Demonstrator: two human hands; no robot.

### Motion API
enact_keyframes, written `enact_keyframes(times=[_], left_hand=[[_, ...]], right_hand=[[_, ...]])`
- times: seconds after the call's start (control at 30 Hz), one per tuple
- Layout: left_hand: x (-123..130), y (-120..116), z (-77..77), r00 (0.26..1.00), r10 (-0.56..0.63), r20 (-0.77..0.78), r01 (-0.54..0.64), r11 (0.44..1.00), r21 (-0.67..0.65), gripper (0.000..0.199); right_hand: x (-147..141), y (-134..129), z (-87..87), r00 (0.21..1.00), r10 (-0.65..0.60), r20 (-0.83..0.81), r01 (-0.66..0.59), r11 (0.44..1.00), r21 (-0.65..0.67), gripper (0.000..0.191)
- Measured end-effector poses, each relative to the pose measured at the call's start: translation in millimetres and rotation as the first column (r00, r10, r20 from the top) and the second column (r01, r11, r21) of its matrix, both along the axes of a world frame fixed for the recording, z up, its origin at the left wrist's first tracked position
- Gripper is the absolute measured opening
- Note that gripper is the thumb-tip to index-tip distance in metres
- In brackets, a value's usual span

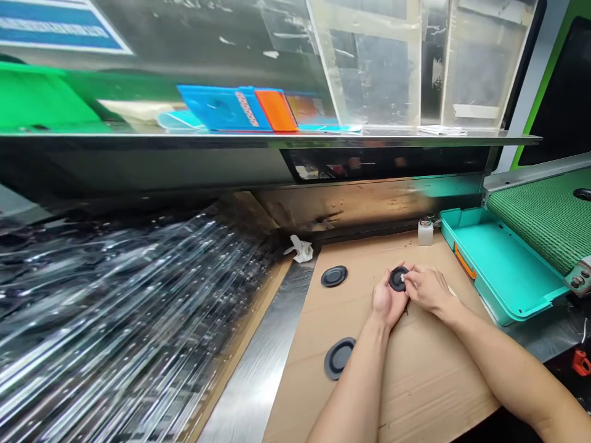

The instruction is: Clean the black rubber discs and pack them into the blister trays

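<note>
My left hand (386, 299) is closed around a small round black disc-shaped part (396, 280), held above the cardboard. Against the disc's face, my right hand (427, 288) pinches a bit of white material (403, 278) that looks like tissue or cloth. To the left of my hands, a black oval part (334, 276) lies on the cardboard sheet (351, 314). Nearer to me, a larger black oval part (339, 358) is partly hidden behind my left forearm.
A small white bottle (425, 232) stands at the cardboard's back edge, beside a teal tray (512, 271). Behind the tray runs a green conveyor belt (549, 203). Crumpled white tissue (302, 249) lies at the back left. Clear plastic-wrapped stock (138, 320) fills the left side, under a metal shelf (258, 141).
</note>
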State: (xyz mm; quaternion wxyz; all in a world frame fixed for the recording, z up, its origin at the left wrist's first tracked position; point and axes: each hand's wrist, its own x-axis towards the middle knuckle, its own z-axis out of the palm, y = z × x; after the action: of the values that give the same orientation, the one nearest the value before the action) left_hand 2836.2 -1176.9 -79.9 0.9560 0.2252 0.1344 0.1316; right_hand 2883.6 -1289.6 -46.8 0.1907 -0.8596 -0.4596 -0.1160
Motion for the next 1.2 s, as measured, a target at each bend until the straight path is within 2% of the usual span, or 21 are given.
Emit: enact_keyframes(times=[0.07,0.17,0.23,0.33,0.4,0.5,0.6,0.77,0.83,0.87,0.97,1.03,1.1,1.2], left_hand=[[1.1,-1.8,-2.6,1.0,-0.011,0.007,0.011,1.0,0.001,0.038],[-0.2,-3.1,-1.5,1.0,-0.013,-0.024,0.013,1.0,-0.011,0.04],[-2.7,-2.8,2.7,0.999,-0.01,-0.031,0.009,1.0,-0.023,0.041],[-4.7,-5.2,9.5,1.0,-0.015,-0.015,0.014,0.999,-0.051,0.041],[-3.8,-10.5,11.1,0.999,-0.004,-0.032,0.003,0.999,-0.055,0.041],[-1.2,-20.7,8.4,0.991,0.071,-0.118,-0.066,0.997,0.046,0.035],[0.1,-28.0,3.6,0.972,0.133,-0.196,-0.09,0.972,0.215,0.03],[0.3,-29.6,0.9,0.945,0.186,-0.269,-0.071,0.919,0.387,0.042],[-1.4,-27.0,1.8,0.939,0.198,-0.28,-0.037,0.871,0.49,0.052],[-3.0,-25.1,2.7,0.939,0.193,-0.285,0.001,0.827,0.563,0.058],[-10.3,-18.4,7.0,0.943,0.148,-0.297,0.136,0.643,0.753,0.075],[-15.5,-14.1,10.2,0.944,0.131,-0.304,0.186,0.549,0.815,0.081],[-19.0,-10.6,12.2,0.941,0.116,-0.317,0.227,0.477,0.849,0.084],[-20.2,-7.5,12.0,0.934,0.087,-0.347,0.283,0.415,0.865,0.086]], right_hand=[[2.0,-1.1,-1.5,0.999,-0.038,0.028,0.036,0.998,0.044,0.021],[4.1,-1.0,-5.1,0.993,0.104,0.048,-0.106,0.994,0.04,0.018],[5.4,-2.2,-6.4,0.989,0.143,0.043,-0.143,0.99,0.003,0.016],[8.1,-5.0,-5.9,0.998,0.015,0.06,-0.019,0.998,0.055,0.022],[9.5,-5.5,-5.2,0.997,-0.004,0.074,-0.005,0.993,0.121,0.024],[10.1,-4.3,-5.3,0.995,0.048,0.085,-0.059,0.989,0.133,0.018],[10.3,-4.0,-6.4,0.998,0.026,0.061,-0.032,0.995,0.099,0.013],[15.5,-8.7,-5.1,1.0,0.008,0.002,-0.008,0.999,0.048,0.012],[19.1,-11.1,-4.0,0.999,0.019,-0.033,-0.018,0.999,0.03,0.011],[20.7,-12.1,-3.6,0.999,0.025,-0.049,-0.024,0.999,0.023,0.011],[23.4,-13.3,-4.0,0.996,0.062,-0.066,-0.062,0.998,0.009,0.011],[23.0,-13.0,-4.6,0.994,0.095,-0.054,-0.095,0.995,0.004,0.011],[21.8,-13.2,-3.7,0.992,0.116,-0.043,-0.116,0.993,-0.007,0.012],[21.1,-15.9,2.1,0.989,0.135,-0.058,-0.137,0.99,-0.033,0.011]])
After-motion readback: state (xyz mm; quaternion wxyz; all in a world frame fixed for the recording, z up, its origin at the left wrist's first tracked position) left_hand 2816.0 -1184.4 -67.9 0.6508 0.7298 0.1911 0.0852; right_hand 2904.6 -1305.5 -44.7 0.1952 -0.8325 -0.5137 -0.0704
